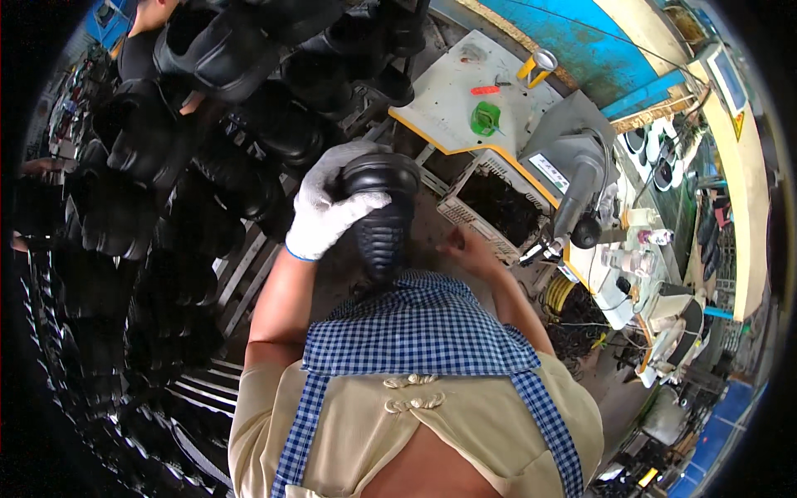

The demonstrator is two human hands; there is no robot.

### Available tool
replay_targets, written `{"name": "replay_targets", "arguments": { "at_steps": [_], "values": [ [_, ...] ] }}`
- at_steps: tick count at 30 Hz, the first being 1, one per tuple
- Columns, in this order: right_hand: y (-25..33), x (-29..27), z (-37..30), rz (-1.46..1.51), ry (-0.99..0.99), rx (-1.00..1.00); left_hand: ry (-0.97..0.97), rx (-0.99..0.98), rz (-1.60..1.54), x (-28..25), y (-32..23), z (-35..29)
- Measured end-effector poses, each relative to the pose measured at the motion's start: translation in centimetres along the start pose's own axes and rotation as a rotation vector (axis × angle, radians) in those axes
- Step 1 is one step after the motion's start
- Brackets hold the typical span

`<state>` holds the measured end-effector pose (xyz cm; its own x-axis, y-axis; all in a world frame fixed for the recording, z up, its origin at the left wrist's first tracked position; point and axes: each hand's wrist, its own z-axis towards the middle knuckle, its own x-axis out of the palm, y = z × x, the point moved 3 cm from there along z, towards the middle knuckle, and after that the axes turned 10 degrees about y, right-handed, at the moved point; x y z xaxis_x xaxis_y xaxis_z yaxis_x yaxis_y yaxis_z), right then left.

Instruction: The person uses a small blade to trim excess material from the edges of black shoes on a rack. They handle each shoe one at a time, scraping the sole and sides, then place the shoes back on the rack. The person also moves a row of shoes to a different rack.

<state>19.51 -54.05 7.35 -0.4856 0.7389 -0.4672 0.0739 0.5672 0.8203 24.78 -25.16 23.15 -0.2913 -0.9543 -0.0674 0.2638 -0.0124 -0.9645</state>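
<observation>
My left hand [320, 203], in a white knit glove, is closed around a black shoe [386, 187] in front of my chest. The shoe is held lengthwise, its wide rounded end away from me and a ridged black part narrowing toward my apron. My glove's thumb lies across it. My bare right hand [469, 251] is apart from the shoe, to its right, near a white plastic crate [469, 214]. Its fingers are loosely bent and spread, and nothing shows in them; they are dim and slightly blurred.
Racks of black shoes [220, 54] crowd the left side. Ahead stands a white worktable [444, 83] with a green container [485, 119], an orange-red object [486, 90] and a yellow can [538, 66]. A grey machine [573, 133] juts out at right. A person's arm shows far left.
</observation>
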Motion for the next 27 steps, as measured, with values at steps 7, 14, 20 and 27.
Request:
{"name": "replay_targets", "arguments": {
  "at_steps": [7, 14, 20, 27],
  "values": [
    [-0.3, 2.8, -2.7, 0.884, 0.1, 0.223, -0.543, -0.044, -0.32, 4.1, 7.5, -4.6],
    [-1.2, 5.7, 4.6, 0.917, 0.073, 0.24, -0.294, -0.582, 0.232, 0.2, 19.3, -13.2],
    [0.9, 5.2, 11.0, 0.505, 0.205, 0.109, -0.253, -0.99, -0.438, 0.7, 19.5, -17.5],
    [-1.6, 6.6, 10.3, 0.653, 0.031, 0.14, -0.328, -0.781, -1.077, 5.3, 18.9, -10.6]
  ]
}}
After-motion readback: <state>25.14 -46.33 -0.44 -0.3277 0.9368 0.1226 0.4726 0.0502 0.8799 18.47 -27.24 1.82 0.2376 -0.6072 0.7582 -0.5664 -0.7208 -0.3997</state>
